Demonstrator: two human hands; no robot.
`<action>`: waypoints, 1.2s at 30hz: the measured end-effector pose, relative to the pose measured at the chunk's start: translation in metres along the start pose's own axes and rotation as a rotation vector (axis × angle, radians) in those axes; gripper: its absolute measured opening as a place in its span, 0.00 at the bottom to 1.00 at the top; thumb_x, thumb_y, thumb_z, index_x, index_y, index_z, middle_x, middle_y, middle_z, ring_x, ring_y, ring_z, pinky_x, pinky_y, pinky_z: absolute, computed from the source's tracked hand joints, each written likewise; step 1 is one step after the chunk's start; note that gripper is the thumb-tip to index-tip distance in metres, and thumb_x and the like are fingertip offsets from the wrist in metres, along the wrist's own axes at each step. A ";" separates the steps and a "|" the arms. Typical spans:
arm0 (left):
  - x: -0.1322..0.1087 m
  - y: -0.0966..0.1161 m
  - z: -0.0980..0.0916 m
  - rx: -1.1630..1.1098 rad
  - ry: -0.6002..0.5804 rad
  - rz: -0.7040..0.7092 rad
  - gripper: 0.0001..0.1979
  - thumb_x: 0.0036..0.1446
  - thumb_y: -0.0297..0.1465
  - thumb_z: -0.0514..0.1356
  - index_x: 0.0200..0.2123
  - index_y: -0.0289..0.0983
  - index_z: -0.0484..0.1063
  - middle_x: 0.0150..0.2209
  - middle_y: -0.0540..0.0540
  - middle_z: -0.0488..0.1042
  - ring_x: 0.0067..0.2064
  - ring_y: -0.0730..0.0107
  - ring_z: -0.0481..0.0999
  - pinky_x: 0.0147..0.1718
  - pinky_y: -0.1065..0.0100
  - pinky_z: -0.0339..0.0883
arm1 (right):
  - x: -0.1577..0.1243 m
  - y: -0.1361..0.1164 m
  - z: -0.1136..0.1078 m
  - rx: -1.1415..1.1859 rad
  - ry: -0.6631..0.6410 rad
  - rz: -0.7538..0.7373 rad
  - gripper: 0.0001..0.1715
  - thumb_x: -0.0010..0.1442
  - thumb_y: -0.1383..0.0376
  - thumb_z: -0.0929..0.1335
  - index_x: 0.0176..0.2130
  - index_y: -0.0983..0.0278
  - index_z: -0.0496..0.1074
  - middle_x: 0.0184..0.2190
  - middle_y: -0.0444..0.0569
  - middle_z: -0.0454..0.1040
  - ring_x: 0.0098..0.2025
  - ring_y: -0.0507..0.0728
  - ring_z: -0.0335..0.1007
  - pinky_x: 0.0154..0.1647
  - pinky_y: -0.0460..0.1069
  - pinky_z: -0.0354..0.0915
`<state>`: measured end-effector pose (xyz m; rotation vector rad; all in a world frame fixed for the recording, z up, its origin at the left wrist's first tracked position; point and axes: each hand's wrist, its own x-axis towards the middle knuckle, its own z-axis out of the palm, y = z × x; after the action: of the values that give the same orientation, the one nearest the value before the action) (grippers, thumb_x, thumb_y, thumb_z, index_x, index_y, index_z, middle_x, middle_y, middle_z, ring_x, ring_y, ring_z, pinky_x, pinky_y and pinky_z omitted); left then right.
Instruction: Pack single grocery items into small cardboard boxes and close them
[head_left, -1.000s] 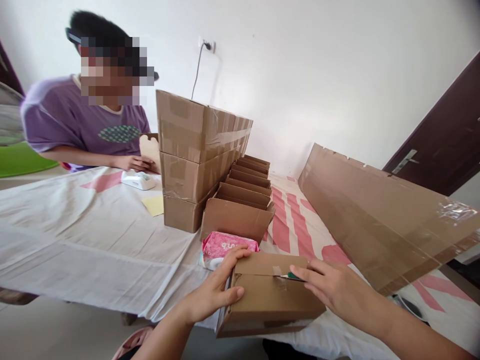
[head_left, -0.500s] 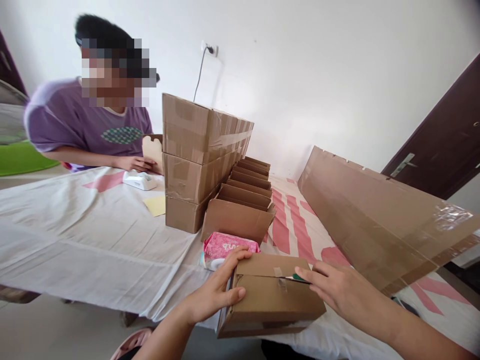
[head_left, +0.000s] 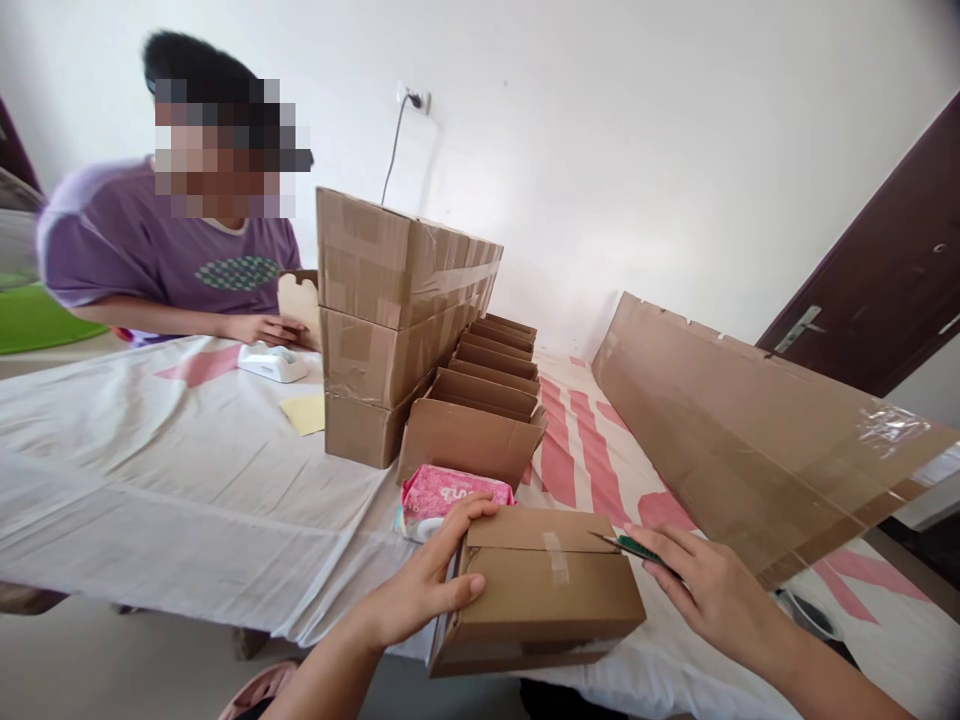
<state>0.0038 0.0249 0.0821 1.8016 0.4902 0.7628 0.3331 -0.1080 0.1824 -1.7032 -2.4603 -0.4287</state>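
A small closed cardboard box (head_left: 540, 590) sits at the near edge of the cloth-covered table (head_left: 187, 480), a strip of tape across its top seam. My left hand (head_left: 424, 585) grips its left end, thumb on the front face and fingers over the top. My right hand (head_left: 709, 590) is just off the box's right end, closed on a green-handled cutter (head_left: 626, 545) whose blade tip points at the seam. A pink packet (head_left: 450, 492) lies just behind the box.
A row of open cardboard boxes (head_left: 487, 390) runs back beside a stack of taped cartons (head_left: 390, 320). A long flat cardboard sheet (head_left: 750, 440) leans at right. Across the table another person's hand (head_left: 262, 328) rests near a white tape dispenser (head_left: 271, 362) and yellow paper (head_left: 304, 412).
My right hand has drawn back to the right along the seam, off the box top, with the cutter showing. The left hand keeps its grip on the box.
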 end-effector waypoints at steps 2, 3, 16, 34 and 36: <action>0.000 0.000 0.000 -0.004 0.002 0.006 0.37 0.54 0.54 0.57 0.62 0.44 0.55 0.67 0.41 0.51 0.68 0.45 0.48 0.65 0.48 0.41 | -0.010 0.012 0.018 0.014 0.054 0.111 0.20 0.69 0.62 0.58 0.57 0.59 0.64 0.45 0.52 0.74 0.38 0.57 0.77 0.35 0.52 0.74; 0.000 0.000 0.000 -0.006 0.004 0.011 0.37 0.54 0.54 0.57 0.62 0.44 0.55 0.67 0.41 0.52 0.68 0.45 0.48 0.65 0.48 0.41 | -0.016 0.018 0.029 0.022 0.064 0.173 0.20 0.69 0.62 0.58 0.57 0.60 0.65 0.45 0.52 0.74 0.38 0.58 0.77 0.36 0.53 0.74; -0.001 0.000 0.001 -0.032 0.018 0.024 0.38 0.53 0.55 0.58 0.61 0.44 0.55 0.66 0.40 0.53 0.66 0.44 0.51 0.65 0.46 0.42 | -0.064 0.033 0.126 0.154 -0.117 0.341 0.19 0.58 0.67 0.65 0.49 0.62 0.73 0.40 0.52 0.77 0.42 0.61 0.76 0.43 0.54 0.72; 0.002 -0.004 0.006 -0.075 0.239 0.112 0.34 0.41 0.59 0.64 0.38 0.41 0.57 0.58 0.35 0.61 0.59 0.47 0.62 0.56 0.54 0.55 | 0.064 -0.049 0.009 0.273 0.155 -0.327 0.20 0.66 0.73 0.58 0.50 0.59 0.72 0.47 0.54 0.72 0.49 0.57 0.68 0.49 0.56 0.70; 0.003 -0.004 0.006 -0.088 0.228 0.113 0.33 0.41 0.58 0.64 0.39 0.41 0.57 0.58 0.37 0.61 0.58 0.49 0.63 0.55 0.55 0.56 | 0.074 -0.050 0.012 0.228 0.124 -0.397 0.21 0.65 0.74 0.58 0.49 0.59 0.73 0.47 0.53 0.73 0.50 0.58 0.67 0.51 0.57 0.69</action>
<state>0.0100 0.0241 0.0774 1.6803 0.4981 1.0598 0.2610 -0.0546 0.1819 -1.0718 -2.6323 -0.2651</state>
